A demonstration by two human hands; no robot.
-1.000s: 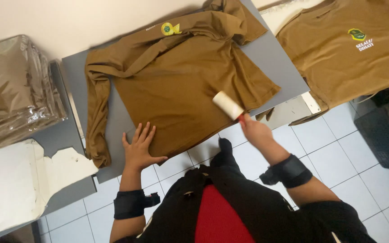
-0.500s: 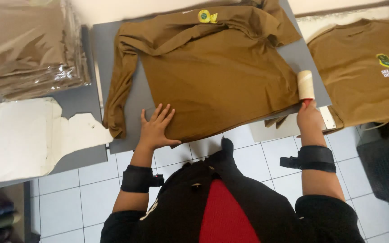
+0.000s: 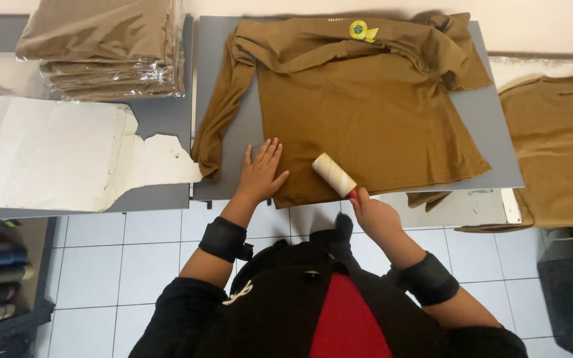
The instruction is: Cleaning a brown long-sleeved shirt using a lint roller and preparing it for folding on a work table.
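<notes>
Right now your left hand (image 3: 260,176) lies flat, fingers spread, on the brown shirt (image 3: 366,119) at the near edge of the grey board (image 3: 499,139). Your right hand (image 3: 374,215) grips the lint roller (image 3: 333,175) by its handle, its roll resting on the shirt's hem just beside your left hand.

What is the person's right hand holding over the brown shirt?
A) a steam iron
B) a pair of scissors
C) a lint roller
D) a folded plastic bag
C: the right hand grips the handle of a pale cylindrical lint roller lying on the hem of the brown shirt, while the left hand lies flat on the cloth.
</notes>
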